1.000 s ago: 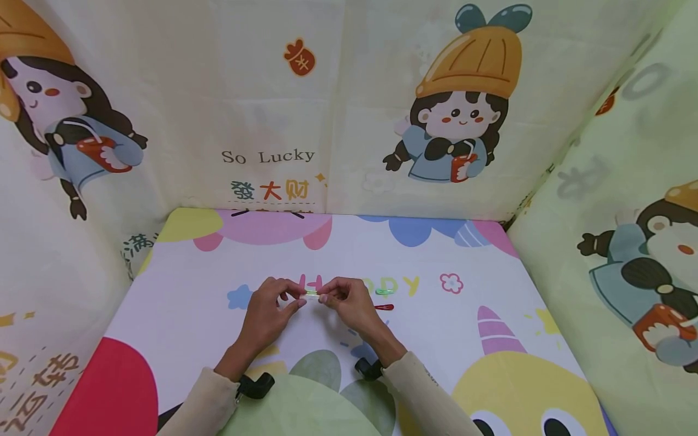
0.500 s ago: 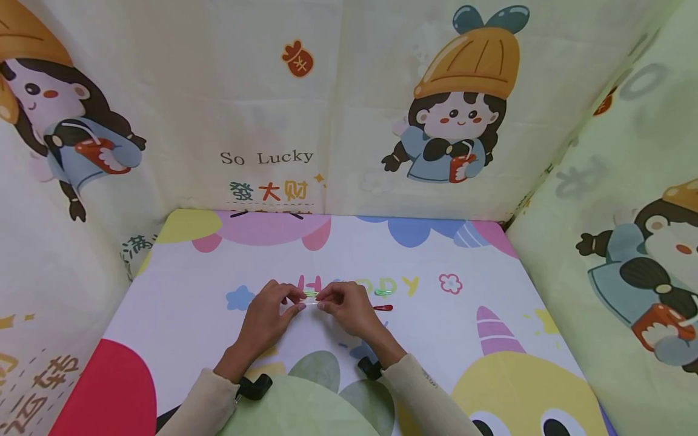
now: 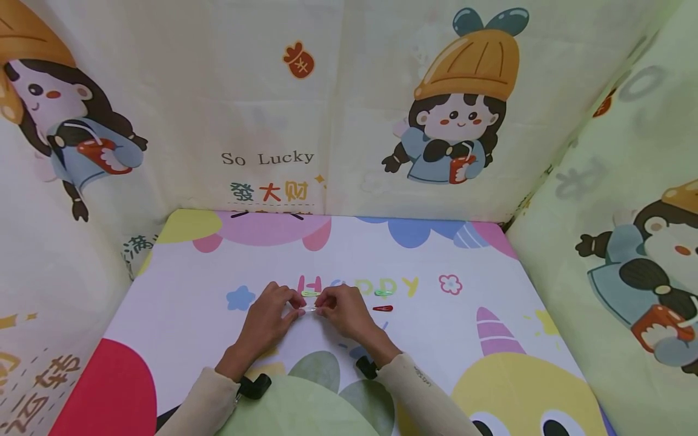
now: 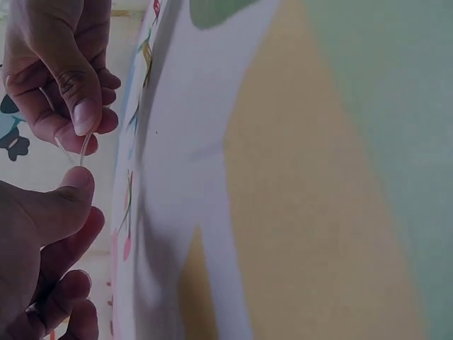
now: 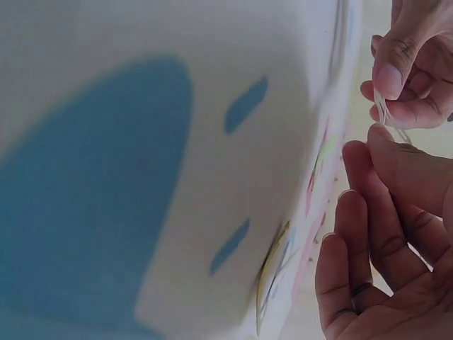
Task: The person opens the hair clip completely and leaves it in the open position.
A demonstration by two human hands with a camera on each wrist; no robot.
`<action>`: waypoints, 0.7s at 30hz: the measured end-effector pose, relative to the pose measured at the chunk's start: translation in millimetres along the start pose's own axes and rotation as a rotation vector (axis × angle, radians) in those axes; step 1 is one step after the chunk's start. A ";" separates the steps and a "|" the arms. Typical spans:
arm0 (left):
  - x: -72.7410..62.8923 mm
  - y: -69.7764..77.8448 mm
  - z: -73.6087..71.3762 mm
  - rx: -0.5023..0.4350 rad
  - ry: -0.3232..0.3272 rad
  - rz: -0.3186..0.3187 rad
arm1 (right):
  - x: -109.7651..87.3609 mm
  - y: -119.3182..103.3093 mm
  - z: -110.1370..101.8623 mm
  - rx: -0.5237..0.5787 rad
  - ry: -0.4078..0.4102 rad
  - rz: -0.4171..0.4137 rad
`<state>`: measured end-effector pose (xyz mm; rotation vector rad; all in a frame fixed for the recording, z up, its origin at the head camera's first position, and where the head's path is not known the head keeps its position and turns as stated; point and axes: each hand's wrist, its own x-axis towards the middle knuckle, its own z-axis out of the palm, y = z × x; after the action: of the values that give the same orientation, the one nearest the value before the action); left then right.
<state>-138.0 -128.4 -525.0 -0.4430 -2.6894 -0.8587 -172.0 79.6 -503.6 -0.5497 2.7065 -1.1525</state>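
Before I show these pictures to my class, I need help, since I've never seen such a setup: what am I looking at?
No robot here, just a person's left hand and right hand. The wide picture comes from a camera worn on the head, looking forward and down. The two smaller ones come from a camera on each wrist, so the tabletop looks turned on its side there. On its cartoon print lie what look like small hair clips: a red clip, a green clip and, just beyond the fingertips, a yellow-green clip. Both hands pinch a thin, pale band, best seen in the wrist pictures.
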 end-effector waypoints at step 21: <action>3.3 -2.7 6.5 0.065 -0.063 -0.036 | 2.9 -6.0 9.2 -0.219 0.026 -0.010</action>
<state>-143.1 -126.0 -530.3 -0.4149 -2.7820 -0.7768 -170.5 68.5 -505.6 -0.5812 2.8743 -0.8763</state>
